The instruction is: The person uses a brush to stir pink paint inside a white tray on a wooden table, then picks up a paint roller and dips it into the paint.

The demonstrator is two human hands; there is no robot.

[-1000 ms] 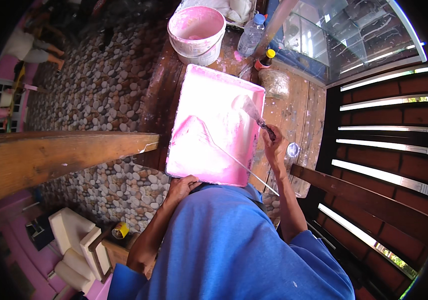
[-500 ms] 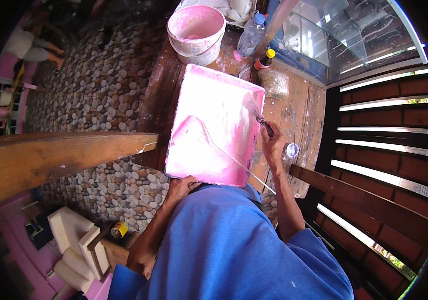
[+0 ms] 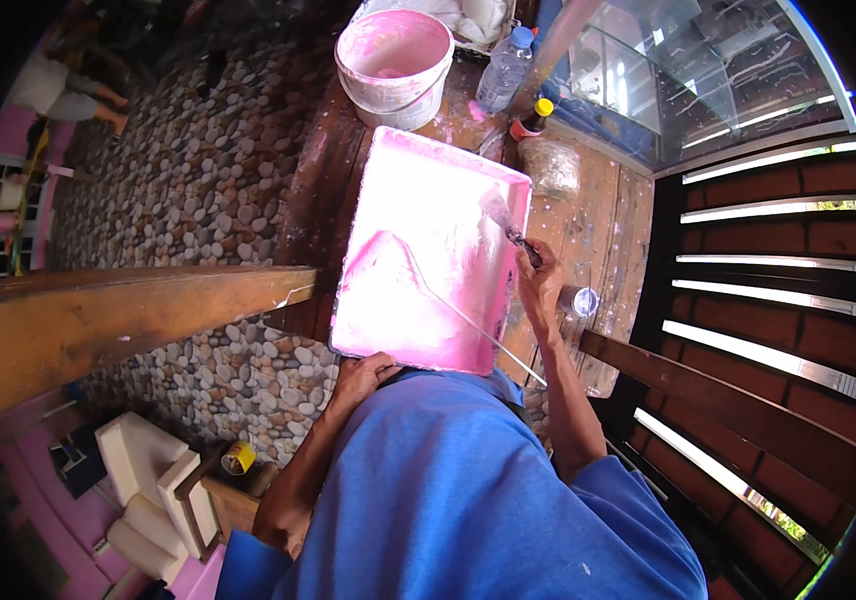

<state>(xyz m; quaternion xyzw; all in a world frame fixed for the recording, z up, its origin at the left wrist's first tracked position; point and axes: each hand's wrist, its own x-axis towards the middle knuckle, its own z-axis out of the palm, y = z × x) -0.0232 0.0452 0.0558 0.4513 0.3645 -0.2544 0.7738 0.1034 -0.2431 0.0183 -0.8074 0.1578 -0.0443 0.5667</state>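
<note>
A paint tray (image 3: 428, 190), its inside coated in pink and white paint, lies in front of me on the wooden table. My right hand (image 3: 541, 275) is closed round the dark handle of a putty knife (image 3: 497, 210), whose paint-smeared blade is over the tray's right side. At the tray's near left corner, my left hand (image 3: 366, 376) grips the rim; some of its fingers are hidden. A pink-covered paint roller (image 3: 380, 258) rests in the tray, and its thin wire handle slants over the near right edge.
Beyond the tray stands a paint-stained bucket (image 3: 393, 95), with a water bottle (image 3: 504, 72) and a yellow-capped bottle (image 3: 532, 120) to its right. A small clear cup (image 3: 584, 301) is right of my right hand. A wooden beam (image 3: 138, 320) juts in from the left. A person (image 3: 68, 98) is far left.
My right hand and the putty knife have shifted slightly to the left over the tray. My left hand stays on the rim.
</note>
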